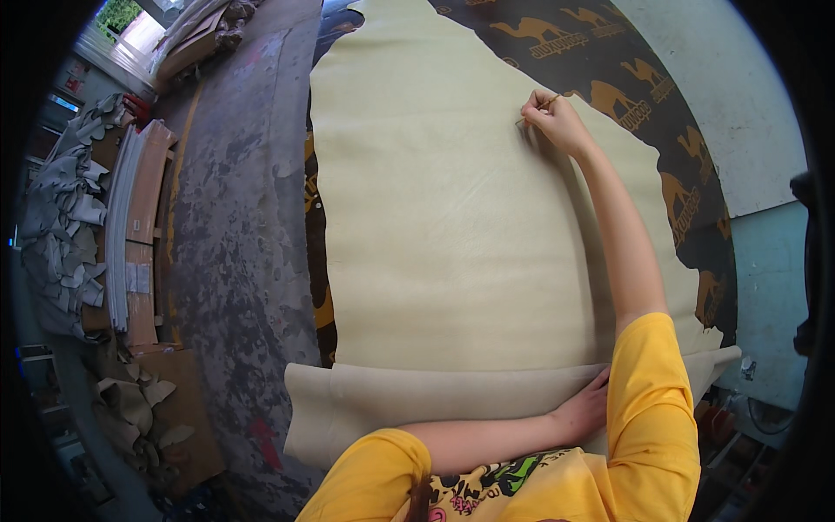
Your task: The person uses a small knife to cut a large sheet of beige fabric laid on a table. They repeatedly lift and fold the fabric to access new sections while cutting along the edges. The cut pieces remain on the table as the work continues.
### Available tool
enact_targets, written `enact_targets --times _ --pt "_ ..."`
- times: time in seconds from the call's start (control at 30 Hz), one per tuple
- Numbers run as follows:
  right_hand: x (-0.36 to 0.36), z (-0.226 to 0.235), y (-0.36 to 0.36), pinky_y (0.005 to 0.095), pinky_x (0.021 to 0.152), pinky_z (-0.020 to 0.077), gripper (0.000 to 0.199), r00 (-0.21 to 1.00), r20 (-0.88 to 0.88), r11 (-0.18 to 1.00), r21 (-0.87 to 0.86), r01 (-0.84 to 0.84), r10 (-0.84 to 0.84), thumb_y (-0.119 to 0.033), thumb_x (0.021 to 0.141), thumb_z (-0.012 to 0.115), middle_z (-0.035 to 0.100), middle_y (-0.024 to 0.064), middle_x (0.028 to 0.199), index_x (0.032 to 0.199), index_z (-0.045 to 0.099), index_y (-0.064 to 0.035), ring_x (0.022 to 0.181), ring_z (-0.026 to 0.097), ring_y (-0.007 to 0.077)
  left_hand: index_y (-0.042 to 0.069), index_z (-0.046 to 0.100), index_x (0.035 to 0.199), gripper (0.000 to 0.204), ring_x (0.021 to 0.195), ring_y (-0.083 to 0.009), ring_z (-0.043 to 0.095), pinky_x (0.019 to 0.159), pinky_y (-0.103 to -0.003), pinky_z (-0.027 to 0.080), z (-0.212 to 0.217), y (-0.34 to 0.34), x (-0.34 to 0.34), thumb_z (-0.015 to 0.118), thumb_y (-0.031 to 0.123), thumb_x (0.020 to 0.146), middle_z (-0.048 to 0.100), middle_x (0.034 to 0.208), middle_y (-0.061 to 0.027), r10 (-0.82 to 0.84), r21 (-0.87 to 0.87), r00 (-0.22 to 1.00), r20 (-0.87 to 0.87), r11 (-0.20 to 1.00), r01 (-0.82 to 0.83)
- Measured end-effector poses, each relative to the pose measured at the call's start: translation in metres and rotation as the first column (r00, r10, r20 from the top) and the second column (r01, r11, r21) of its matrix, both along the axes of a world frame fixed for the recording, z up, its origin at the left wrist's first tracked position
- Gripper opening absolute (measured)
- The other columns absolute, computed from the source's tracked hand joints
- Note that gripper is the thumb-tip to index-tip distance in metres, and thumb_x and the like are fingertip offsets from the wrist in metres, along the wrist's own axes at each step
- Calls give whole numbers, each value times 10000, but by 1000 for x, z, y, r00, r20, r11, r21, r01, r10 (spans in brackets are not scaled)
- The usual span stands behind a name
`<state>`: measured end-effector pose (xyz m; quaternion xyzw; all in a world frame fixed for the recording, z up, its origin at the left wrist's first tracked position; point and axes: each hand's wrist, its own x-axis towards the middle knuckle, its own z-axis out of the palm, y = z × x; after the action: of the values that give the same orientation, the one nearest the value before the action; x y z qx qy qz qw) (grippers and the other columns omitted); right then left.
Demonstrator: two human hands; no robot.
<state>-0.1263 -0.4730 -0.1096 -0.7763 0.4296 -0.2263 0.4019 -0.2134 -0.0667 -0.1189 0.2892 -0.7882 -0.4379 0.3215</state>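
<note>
I count two sets of my own fingers, left fingers (597,388) and right fingers (532,112); one slim golden pen-like tool (551,101); one broad cream leather hide (444,209); one dark camel-printed tabletop (665,117); one yellow short-sleeved shirt (648,409); two scrap heaps, one grey leather heap (63,235), one beige leather heap (130,404).

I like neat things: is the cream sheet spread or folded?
Mostly spread: the cream sheet lies wide across the patterned surface; whether its near end folds, I can't tell.
</note>
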Motion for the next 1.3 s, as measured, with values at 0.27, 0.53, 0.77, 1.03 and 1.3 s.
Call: enact_targets --times 0.27,0.53,0.77,1.03,1.3 --pt "50 -21 -94 305 771 491 180 963 47 933 -240 267 -264 -197 875 645 713 71 850 882 664 -17 789 653 164 42 300 1499 605 1458 -263 289 1213 -366 233 39 -21 34 559 218 981 315 1572 -121 99 687 921 -376 697 206" --pt "81 -28 5 249 892 462 174 893 451 1000 -12 20 -12 -132 949 621 701 43 948 1015 724 -7 964 644 116 60 354 1447 580 1413 -207 349 1164 -342 312 31 -18 32 608 284 976 370 1530 -78 179 713 808 -561 600 362" --pt "90 -4 122 329 802 466 138 929 206 948 -152 -279 306 -120 891 530 626 107 852 895 617 -14 893 583 219 93 365 1421 400 1341 -162 412 1119 -303 361 15 -12 14 478 133 1039 410 1481 -56 125 668 775 -619 603 436" --pt "88 -8 113 328 753 465 152 960 247 991 -26 -129 132 -147 883 557 585 95 798 832 599 -10 823 548 201 84 389 1412 405 1333 -171 418 1120 -312 358 10 -7 10 510 162 1033 428 1467 -43 189 669 773 -606 646 367" --pt "83 -7 115 309 752 478 151 962 263 997 -9 -78 77 -140 906 560 588 84 795 841 616 -16 785 573 176 96 372 1431 483 1370 -173 377 1151 -314 307 2 1 3 574 201 1005 399 1494 -59 183 652 728 -661 621 436"
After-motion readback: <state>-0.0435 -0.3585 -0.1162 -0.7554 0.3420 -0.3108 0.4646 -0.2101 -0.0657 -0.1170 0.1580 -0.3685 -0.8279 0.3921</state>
